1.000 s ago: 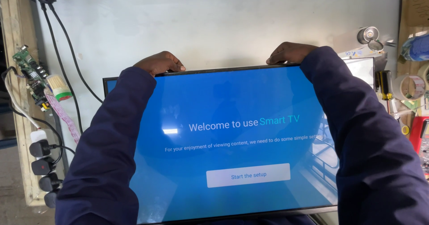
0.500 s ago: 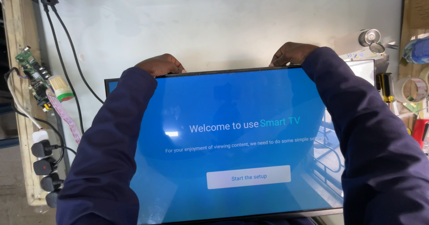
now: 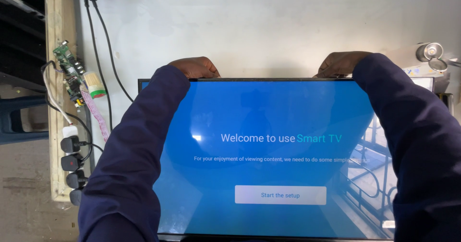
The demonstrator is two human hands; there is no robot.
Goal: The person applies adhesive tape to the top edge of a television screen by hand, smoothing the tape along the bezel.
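Observation:
A flat television panel (image 3: 269,126) lies face up on a white table, lit with a blue screen showing white text and a pale button. Both my arms in dark blue sleeves reach over it. My left hand (image 3: 196,68) curls over the far top edge, left of centre. My right hand (image 3: 340,63) grips the same top edge further right. The fingertips of both hands are hidden behind the edge.
The white table (image 3: 269,25) extends beyond the panel. At left, a wooden plank (image 3: 56,30) carries a green circuit board (image 3: 68,71), a power strip with black plugs (image 3: 72,162) and black cables (image 3: 103,54). Metal cylindrical parts (image 3: 430,53) sit at right.
The view has shifted slightly, so the panel sits a little lower in frame. Both hands stay on the top edge.

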